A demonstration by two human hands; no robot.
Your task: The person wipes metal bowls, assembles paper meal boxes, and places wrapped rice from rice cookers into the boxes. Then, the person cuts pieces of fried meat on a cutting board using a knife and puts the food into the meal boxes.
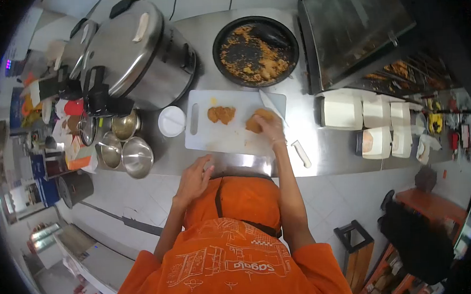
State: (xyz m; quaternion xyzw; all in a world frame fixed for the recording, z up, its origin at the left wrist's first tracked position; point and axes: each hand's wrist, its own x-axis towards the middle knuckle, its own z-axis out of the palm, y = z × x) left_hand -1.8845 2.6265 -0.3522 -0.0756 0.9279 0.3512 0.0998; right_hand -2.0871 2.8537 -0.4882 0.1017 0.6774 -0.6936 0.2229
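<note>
My right hand (269, 128) is closed on a brown breaded food piece (254, 124) over the right half of the white cutting board (214, 139). More brown breaded food pieces (222, 114) lie on the board to its left, with small crumbs around. A kitchen knife (301, 154) with a white handle rests across the board's right edge, its blade partly behind my right hand and its handle on the steel counter. My left hand (195, 179) is empty at the counter's front edge, below the board, its fingers loosely apart.
A black round pan (241, 56) with brown crumbs stands behind the board. Left are a large steel pressure cooker (159, 66), a white round lid (172, 121) and steel bowls (138, 156). Right are a glass-fronted cabinet (357, 29) and white containers (342, 112).
</note>
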